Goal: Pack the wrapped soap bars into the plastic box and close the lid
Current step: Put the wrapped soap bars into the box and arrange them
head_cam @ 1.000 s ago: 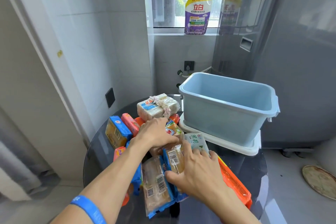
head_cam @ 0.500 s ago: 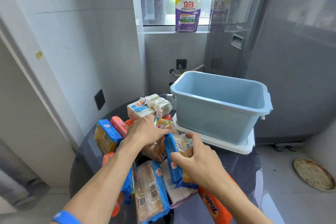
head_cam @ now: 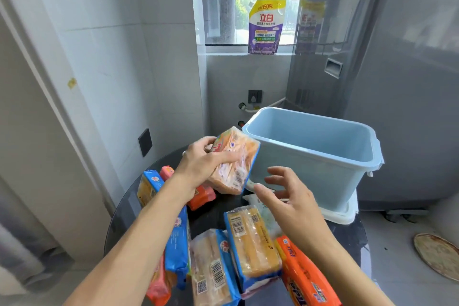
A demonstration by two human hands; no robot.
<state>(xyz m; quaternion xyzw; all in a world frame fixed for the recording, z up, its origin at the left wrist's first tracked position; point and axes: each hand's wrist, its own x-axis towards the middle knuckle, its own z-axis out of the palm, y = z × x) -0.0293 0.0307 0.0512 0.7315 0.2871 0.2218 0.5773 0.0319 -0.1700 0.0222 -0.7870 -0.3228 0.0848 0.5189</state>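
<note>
Several wrapped soap bars are lying on the dark round table (head_cam: 119, 208), with a blue-wrapped bar (head_cam: 149, 185) at the far left and an orange packet (head_cam: 201, 197) beside it. Since half a second ago, the left hand (head_cam: 202, 165) is lifting a clear-wrapped soap pack (head_cam: 234, 160) off the pile; its fingers are clamped around the pack, which is now tilting in the air just beside the near-left corner of the light blue plastic box (head_cam: 323, 171). The right hand (head_cam: 289, 197), which was gripping a blue-edged pack, is now hovering with fingers spread and nothing in them; that pack (head_cam: 252, 241) is lying on the table below. The box is appearing empty and is standing on the white lid (head_cam: 346, 215). Judged from this, the first pack is about to go in, and nearly all the packing is remaining.
</note>
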